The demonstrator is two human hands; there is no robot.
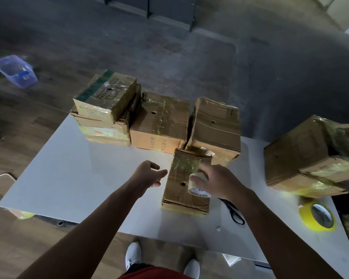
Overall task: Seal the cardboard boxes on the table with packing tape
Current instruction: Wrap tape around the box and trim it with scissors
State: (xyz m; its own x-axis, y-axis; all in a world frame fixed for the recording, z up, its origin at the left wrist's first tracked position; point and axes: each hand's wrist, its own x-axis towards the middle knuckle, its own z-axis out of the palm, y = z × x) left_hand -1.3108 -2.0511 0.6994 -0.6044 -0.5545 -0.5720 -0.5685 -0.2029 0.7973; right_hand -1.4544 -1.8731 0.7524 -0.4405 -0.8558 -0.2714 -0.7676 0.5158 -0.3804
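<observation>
A small cardboard box (181, 190) lies in front of me on the white table (73, 174), its top covered with shiny tape. My right hand (218, 180) grips a clear tape roll (198, 188) and holds it on the box's right side. Just left of the box hovers my left hand (149, 174), fingers loosely curled and holding nothing. Several taped boxes stand behind: a stack of two (107, 109) at the left, one (161, 121) in the middle, one (216, 127) to its right. A larger box (308, 156) sits at the right edge.
Black scissors (233, 211) lie on the table right of the small box. A yellow tape roll (318, 216) lies near the table's right front corner. A clear blue plastic bin (14, 70) sits on the floor far left. My white shoes (133, 256) show below the table edge.
</observation>
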